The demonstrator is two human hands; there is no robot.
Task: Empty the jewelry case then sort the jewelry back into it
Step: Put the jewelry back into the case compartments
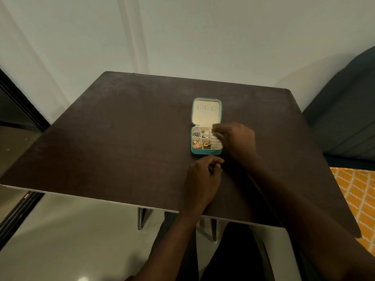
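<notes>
A small teal jewelry case (pixel 206 152) lies open on the dark table (pixel 121 138), its cream lid (pixel 206 112) folded back flat. Its compartments hold silver pieces (pixel 196 134), gold pieces (pixel 196 145) and a dark gold piece (pixel 206 145); a ring-roll strip (pixel 215 142) runs down the right side. My right hand (pixel 235 138) hovers over the case's right edge with fingertips pinched at the upper right corner; whether they hold anything is too small to tell. My left hand (pixel 203 175) rests curled on the table just in front of the case, fingers closed.
The table stands against a pale wall. A dark upholstered seat (pixel 345 110) stands at the right, with an orange patterned rug (pixel 357 199) below it. Metal table legs (pixel 140 219) show under the near edge, above a glossy floor.
</notes>
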